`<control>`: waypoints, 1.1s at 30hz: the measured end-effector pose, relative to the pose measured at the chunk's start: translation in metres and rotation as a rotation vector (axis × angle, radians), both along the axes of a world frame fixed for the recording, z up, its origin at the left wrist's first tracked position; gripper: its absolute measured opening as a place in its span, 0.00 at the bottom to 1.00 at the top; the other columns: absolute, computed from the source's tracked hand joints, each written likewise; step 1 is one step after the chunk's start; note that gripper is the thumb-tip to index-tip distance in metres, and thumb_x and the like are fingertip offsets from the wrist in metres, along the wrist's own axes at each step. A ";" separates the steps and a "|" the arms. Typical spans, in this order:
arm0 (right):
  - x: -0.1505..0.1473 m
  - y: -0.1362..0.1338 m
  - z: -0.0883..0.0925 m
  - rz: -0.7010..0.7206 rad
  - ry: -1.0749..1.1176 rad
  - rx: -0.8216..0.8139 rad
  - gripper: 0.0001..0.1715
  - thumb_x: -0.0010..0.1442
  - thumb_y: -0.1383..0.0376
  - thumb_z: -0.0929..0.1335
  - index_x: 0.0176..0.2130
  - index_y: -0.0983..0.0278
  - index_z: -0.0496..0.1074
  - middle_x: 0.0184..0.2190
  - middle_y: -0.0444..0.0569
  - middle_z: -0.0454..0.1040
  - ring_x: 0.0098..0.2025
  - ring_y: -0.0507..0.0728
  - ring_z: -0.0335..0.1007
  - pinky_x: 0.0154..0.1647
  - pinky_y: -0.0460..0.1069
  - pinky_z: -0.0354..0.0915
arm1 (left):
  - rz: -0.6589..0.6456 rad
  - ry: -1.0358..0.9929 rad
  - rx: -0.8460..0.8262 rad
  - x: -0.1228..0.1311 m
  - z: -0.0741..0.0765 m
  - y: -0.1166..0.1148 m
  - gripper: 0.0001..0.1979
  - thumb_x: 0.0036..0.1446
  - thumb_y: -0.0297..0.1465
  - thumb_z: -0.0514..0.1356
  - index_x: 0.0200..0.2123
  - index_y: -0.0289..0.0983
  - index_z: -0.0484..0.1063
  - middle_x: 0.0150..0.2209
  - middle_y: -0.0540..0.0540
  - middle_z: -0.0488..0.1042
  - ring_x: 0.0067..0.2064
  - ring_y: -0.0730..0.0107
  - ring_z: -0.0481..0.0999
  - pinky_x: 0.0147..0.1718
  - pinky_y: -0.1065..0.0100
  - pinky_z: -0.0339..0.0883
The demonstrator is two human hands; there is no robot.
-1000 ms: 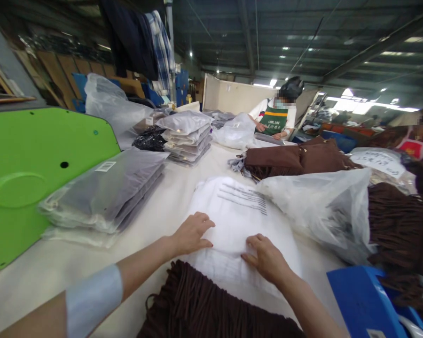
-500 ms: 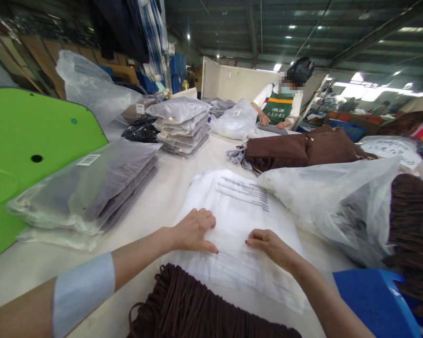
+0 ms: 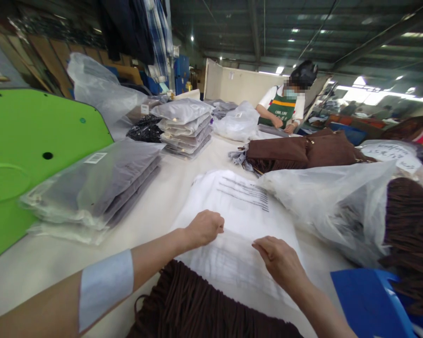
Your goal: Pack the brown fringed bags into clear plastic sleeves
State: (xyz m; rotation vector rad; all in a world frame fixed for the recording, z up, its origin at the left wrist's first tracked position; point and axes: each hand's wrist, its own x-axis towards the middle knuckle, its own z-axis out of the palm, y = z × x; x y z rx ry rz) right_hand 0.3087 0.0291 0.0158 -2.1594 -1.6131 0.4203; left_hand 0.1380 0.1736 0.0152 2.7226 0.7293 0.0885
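Pinching, two hands (image 3: 204, 229) (image 3: 281, 259) (both bare) hold one white bag (image 3: 238, 218).

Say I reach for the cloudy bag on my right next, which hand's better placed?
Probably your right hand: it's nearer the cloudy bag; your left hand is over the printed white plastic, farther away.

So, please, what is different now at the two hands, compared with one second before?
The left hand, spread before, has curled its fingers in; the right hand has brought thumb and fingers together. Whether they grip plastic film is unclear. The printed white bag, the brown cords and the grey packages stayed.
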 end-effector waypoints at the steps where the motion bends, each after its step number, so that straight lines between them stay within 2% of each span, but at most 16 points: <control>1: -0.001 -0.001 -0.002 -0.029 -0.031 0.014 0.10 0.53 0.61 0.63 0.24 0.59 0.69 0.27 0.48 0.72 0.32 0.58 0.65 0.37 0.53 0.56 | 0.023 0.001 -0.028 0.000 0.002 -0.001 0.06 0.52 0.26 0.60 0.23 0.35 0.71 0.26 0.48 0.73 0.30 0.69 0.71 0.28 0.70 0.60; 4: -0.002 0.001 -0.008 -0.115 0.031 0.016 0.12 0.48 0.65 0.67 0.18 0.60 0.60 0.20 0.44 0.67 0.27 0.54 0.61 0.31 0.50 0.54 | 0.057 0.008 -0.099 -0.001 0.011 -0.003 0.07 0.46 0.29 0.65 0.21 0.36 0.70 0.23 0.52 0.71 0.26 0.72 0.69 0.23 0.73 0.56; 6: -0.002 0.005 -0.009 -0.152 0.105 0.013 0.16 0.44 0.65 0.69 0.17 0.60 0.56 0.17 0.40 0.61 0.23 0.51 0.56 0.26 0.48 0.52 | 0.055 0.006 -0.129 -0.001 0.015 -0.004 0.09 0.44 0.33 0.67 0.26 0.37 0.71 0.24 0.53 0.71 0.26 0.73 0.69 0.22 0.74 0.56; 8: -0.002 0.007 -0.007 -0.153 0.193 0.003 0.20 0.43 0.62 0.70 0.17 0.60 0.53 0.15 0.37 0.56 0.20 0.49 0.51 0.23 0.46 0.49 | 0.036 -0.001 -0.144 0.000 0.018 -0.005 0.15 0.42 0.37 0.68 0.33 0.38 0.72 0.28 0.53 0.72 0.28 0.73 0.70 0.23 0.75 0.57; 10: -0.003 0.007 -0.003 -0.125 0.279 -0.007 0.23 0.42 0.57 0.70 0.16 0.59 0.51 0.14 0.36 0.51 0.19 0.48 0.47 0.21 0.46 0.48 | 0.022 -0.003 -0.143 0.004 0.019 -0.007 0.17 0.44 0.42 0.67 0.35 0.38 0.72 0.31 0.51 0.73 0.30 0.71 0.71 0.25 0.74 0.59; 12: -0.004 0.004 0.001 -0.090 0.343 -0.013 0.24 0.44 0.52 0.69 0.17 0.59 0.51 0.15 0.36 0.50 0.20 0.47 0.46 0.21 0.45 0.48 | 0.014 0.003 -0.126 0.009 0.020 -0.011 0.15 0.50 0.44 0.61 0.32 0.38 0.73 0.31 0.50 0.74 0.32 0.69 0.72 0.27 0.72 0.59; 14: -0.005 0.000 0.005 -0.063 0.374 -0.015 0.24 0.49 0.49 0.64 0.18 0.60 0.52 0.16 0.37 0.52 0.21 0.48 0.49 0.23 0.45 0.51 | 0.000 0.014 -0.094 0.013 0.022 -0.016 0.15 0.56 0.43 0.57 0.29 0.37 0.74 0.31 0.48 0.74 0.33 0.67 0.72 0.28 0.71 0.60; 17: -0.006 -0.004 0.007 -0.045 0.356 -0.007 0.23 0.55 0.49 0.59 0.19 0.60 0.54 0.17 0.39 0.56 0.22 0.49 0.52 0.25 0.45 0.53 | -0.052 0.034 -0.033 0.016 0.026 -0.025 0.15 0.56 0.42 0.56 0.28 0.37 0.73 0.30 0.47 0.75 0.34 0.65 0.73 0.28 0.70 0.60; 22: -0.014 -0.008 0.009 -0.016 0.195 0.048 0.24 0.57 0.50 0.58 0.19 0.60 0.53 0.17 0.39 0.54 0.22 0.50 0.50 0.24 0.46 0.49 | -0.139 0.065 0.098 0.012 0.031 -0.037 0.13 0.59 0.37 0.54 0.29 0.35 0.72 0.30 0.43 0.76 0.35 0.61 0.74 0.31 0.66 0.62; 26: -0.022 -0.013 0.013 0.001 -0.011 0.146 0.21 0.57 0.52 0.61 0.20 0.60 0.54 0.19 0.41 0.57 0.24 0.52 0.51 0.30 0.48 0.49 | -0.201 0.076 0.185 0.004 0.028 -0.040 0.04 0.54 0.29 0.59 0.33 0.34 0.71 0.34 0.40 0.76 0.38 0.56 0.74 0.38 0.60 0.63; 28: -0.022 -0.019 0.014 0.011 -0.088 0.186 0.18 0.56 0.56 0.63 0.21 0.60 0.56 0.21 0.43 0.59 0.26 0.53 0.53 0.33 0.50 0.49 | -0.179 0.075 0.205 -0.005 0.026 -0.036 0.04 0.52 0.23 0.57 0.33 0.33 0.71 0.33 0.39 0.75 0.38 0.56 0.74 0.37 0.59 0.63; 30: -0.018 -0.028 0.013 -0.005 -0.137 0.214 0.11 0.54 0.64 0.63 0.21 0.61 0.59 0.22 0.45 0.61 0.27 0.54 0.54 0.35 0.51 0.49 | -0.114 0.062 0.211 -0.019 0.025 -0.030 0.09 0.50 0.17 0.53 0.31 0.32 0.70 0.33 0.38 0.75 0.37 0.56 0.74 0.36 0.59 0.63; 33: -0.008 -0.047 0.009 -0.133 -0.166 0.264 0.11 0.50 0.75 0.59 0.22 0.61 0.61 0.22 0.47 0.60 0.28 0.56 0.53 0.33 0.52 0.47 | 0.016 0.008 0.188 -0.050 0.023 -0.018 0.11 0.49 0.15 0.51 0.29 0.32 0.70 0.32 0.37 0.74 0.37 0.56 0.73 0.38 0.59 0.62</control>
